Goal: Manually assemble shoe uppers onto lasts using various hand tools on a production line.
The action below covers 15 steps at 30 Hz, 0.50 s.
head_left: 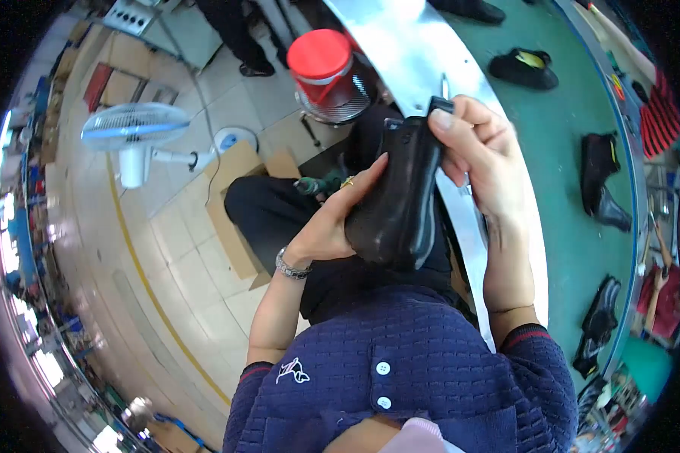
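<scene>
A black leather shoe (393,192) is held over my lap, its broad rounded end toward me and its narrower end pointing away. My left hand (332,226) grips its left side, with the thumb along the upper and the other fingers hidden underneath. At the far end, my right hand (480,147) is closed, thumb and fingers pinching the shoe's black edge. A thin pointed metal piece (444,84) shows just beyond those fingertips. Whether my right hand holds it or it lies on the table, I cannot tell.
A curved shiny metal table (408,45) runs along my right. Beyond it, a green conveyor belt (536,158) carries several black shoes (523,69). A red-lidded bucket (321,64) stands ahead. At left are a fan (134,136) and a cardboard box (230,219). Other people work nearby.
</scene>
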Available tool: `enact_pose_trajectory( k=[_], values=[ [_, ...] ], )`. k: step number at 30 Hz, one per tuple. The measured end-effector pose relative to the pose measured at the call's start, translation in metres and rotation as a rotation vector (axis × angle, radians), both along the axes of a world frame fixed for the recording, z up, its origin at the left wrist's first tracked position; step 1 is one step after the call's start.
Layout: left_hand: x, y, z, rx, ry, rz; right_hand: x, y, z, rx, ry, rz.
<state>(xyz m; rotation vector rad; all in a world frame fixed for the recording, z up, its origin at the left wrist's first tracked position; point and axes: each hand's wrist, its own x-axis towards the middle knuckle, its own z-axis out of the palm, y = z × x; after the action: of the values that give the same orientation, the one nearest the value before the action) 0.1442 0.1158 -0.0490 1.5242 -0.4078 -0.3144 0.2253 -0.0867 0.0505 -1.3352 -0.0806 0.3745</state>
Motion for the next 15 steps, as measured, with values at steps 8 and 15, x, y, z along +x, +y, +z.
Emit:
enact_pose_trajectory(
  k=[8, 15],
  values=[
    [-0.080, 0.053, -0.039, 0.049, 0.244, 0.258, -0.019, -0.009, -0.080, -0.809, -0.290, 0.055],
    [-0.118, 0.079, -0.013, 0.076, 0.550, 0.564, -0.090, -0.131, -0.175, -1.596, -0.355, -0.035]
  ],
)
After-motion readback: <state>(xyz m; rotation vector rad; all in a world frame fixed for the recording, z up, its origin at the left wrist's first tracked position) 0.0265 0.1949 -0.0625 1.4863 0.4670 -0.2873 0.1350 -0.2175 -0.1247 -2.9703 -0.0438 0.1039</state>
